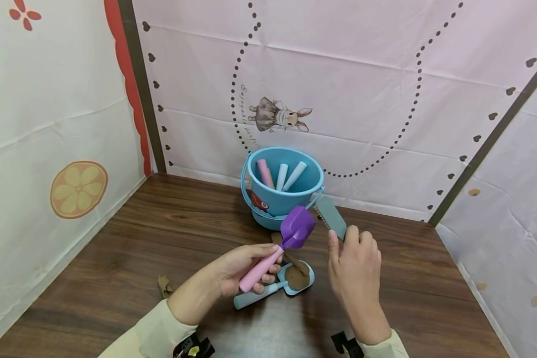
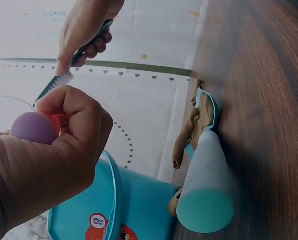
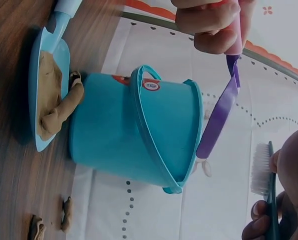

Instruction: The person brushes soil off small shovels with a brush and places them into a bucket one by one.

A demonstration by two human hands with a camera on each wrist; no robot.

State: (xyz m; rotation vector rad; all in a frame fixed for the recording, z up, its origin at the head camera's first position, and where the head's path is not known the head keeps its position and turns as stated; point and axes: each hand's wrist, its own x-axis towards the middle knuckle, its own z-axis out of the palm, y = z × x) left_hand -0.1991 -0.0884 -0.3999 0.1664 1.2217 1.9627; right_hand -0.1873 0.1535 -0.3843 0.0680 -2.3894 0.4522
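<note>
My left hand point(image 1: 246, 268) grips the pink handle of a toy shovel point(image 1: 297, 226) with a purple blade, raised over the table and pointing toward the bucket. In my right hand point(image 1: 358, 271) is a grey-green brush point(image 1: 332, 219), whose white bristles point(image 3: 260, 170) show in the right wrist view. Under the left hand, a light-blue toy shovel point(image 1: 253, 297) lies on the table. Brown clay point(image 3: 50, 95) fills its scoop, and a clay roll point(image 3: 64, 110) lies across the edge. Both hands are apart, the brush to the right of the purple blade.
A blue bucket point(image 1: 273, 201) stands at the back of the table point(image 1: 197, 214), with pink and light-blue handles point(image 1: 282, 176) sticking out of it. A brown clay scrap point(image 1: 164, 287) lies at the left. Printed cloth walls point(image 1: 340, 99) surround the table's back and sides.
</note>
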